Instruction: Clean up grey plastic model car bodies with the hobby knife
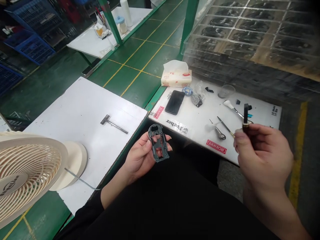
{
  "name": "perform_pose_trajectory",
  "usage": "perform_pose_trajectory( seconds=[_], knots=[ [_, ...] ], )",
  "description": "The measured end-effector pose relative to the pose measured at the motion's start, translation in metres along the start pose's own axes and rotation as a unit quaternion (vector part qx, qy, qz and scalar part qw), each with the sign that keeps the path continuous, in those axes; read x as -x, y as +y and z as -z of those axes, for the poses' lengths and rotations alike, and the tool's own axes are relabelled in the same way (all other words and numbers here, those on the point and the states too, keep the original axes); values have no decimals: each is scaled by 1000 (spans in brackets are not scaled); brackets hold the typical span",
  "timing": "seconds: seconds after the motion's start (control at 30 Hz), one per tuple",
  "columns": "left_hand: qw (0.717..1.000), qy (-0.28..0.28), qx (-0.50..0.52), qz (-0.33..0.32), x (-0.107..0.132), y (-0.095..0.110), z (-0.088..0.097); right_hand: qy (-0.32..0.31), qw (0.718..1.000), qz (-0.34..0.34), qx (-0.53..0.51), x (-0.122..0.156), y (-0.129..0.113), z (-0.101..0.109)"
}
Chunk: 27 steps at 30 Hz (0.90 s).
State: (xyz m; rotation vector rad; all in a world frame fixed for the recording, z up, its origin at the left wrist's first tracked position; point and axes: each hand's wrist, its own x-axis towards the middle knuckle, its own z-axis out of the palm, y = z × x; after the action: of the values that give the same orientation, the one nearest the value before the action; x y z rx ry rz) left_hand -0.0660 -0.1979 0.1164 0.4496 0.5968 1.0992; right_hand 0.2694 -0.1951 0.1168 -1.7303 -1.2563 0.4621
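My left hand (141,155) grips a dark grey moulded plastic frame (159,143) with a rounded end and cut-outs, fingers behind it and thumb on its edge. Held up over the right work board, a small dark upright piece (246,115) is pinched between the thumb and fingers of my right hand (265,156); its exact kind I cannot make out. Close to the right hand lie a slim pointed metal tool (225,126), a white-tipped brush (231,106) and a rounded metal tool (220,134). A T-shaped black part (113,124) rests on the left white board.
A phone (175,102), a tissue box (176,78), a clear cup (226,91) and small black pieces sit on the printed board (195,123). Clear compartment trays (250,30) stand at back right. A fan (30,176) occupies the left, its cable (81,180) crossing the board edge.
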Motion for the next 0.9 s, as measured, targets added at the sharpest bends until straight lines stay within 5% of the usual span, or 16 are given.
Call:
perform_pose_trajectory(
  seconds=[0.1,0.27,0.47,0.9],
  knots=[
    [1000,6,1,-18,2,1,-2,-88,996,25,-10,9,-8,2],
    [996,-2,-25,-90,5,-5,-7,-268,938,219,-15,22,-41,-3],
    [989,31,-76,-124,9,-5,-10,-296,892,332,-78,19,-68,-16],
    [989,16,-111,-97,18,-7,-6,-355,870,329,-93,19,-80,-20]
  ],
)
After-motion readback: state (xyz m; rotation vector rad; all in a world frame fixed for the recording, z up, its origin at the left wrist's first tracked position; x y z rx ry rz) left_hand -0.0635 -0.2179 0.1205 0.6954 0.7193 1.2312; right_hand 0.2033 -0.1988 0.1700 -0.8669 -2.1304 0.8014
